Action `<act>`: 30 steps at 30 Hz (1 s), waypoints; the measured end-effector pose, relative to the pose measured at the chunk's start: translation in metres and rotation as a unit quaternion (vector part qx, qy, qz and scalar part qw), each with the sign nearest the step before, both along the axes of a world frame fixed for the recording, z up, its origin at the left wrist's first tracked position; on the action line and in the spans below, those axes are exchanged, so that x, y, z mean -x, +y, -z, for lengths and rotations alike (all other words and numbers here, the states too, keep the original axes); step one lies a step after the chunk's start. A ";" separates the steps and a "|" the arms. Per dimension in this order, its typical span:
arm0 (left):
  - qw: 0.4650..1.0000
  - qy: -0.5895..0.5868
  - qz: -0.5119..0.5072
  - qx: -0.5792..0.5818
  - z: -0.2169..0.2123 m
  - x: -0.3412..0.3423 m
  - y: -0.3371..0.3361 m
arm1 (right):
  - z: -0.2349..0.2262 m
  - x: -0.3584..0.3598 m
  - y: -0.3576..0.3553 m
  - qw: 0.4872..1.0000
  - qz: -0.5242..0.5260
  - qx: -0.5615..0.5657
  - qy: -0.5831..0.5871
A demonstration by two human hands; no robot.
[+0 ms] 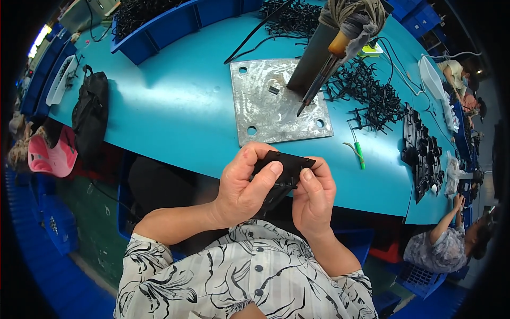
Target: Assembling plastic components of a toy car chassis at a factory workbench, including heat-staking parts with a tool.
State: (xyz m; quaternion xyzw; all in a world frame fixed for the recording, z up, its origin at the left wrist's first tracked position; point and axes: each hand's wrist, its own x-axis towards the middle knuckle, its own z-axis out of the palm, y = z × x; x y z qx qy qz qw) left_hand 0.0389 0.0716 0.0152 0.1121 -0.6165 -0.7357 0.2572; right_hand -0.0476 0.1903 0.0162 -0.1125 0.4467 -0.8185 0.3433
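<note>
Both my hands grip one flat black plastic part (287,166) just off the table's near edge. My left hand (249,178) pinches its left side, thumb on top and fingers curled beneath. On the right side, my right hand (315,194) holds it the same way, its thumb near the corner. Beyond them lies a square metal base plate (265,114) with holes at its corners. Over the plate a soldering iron (324,74) points down, fixed to an upright post (309,66) and wrapped in grey cloth (358,21) at its upper end.
Loose black plastic pieces (372,95) are heaped right of the plate. A green-handled tool (359,155) lies nearer me, beside a row of black moulded parts (422,151). A blue bin (180,24) stands at the back, a black bag (90,114) at left. Another person (443,244) sits at right.
</note>
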 end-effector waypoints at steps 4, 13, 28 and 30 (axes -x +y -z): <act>1.000 0.015 -0.004 0.022 0.001 0.000 0.001 | 0.000 0.000 -0.001 1.000 0.006 0.003 0.008; 1.000 0.014 -0.011 0.005 0.003 -0.002 0.005 | 0.002 -0.001 -0.001 1.000 0.023 -0.003 0.016; 0.993 0.021 -0.009 -0.120 -0.004 0.000 0.000 | 0.005 0.002 0.005 0.920 0.111 -0.148 0.347; 0.996 0.027 -0.006 -0.082 0.001 -0.001 -0.001 | 0.002 0.002 0.006 0.889 0.113 -0.166 0.412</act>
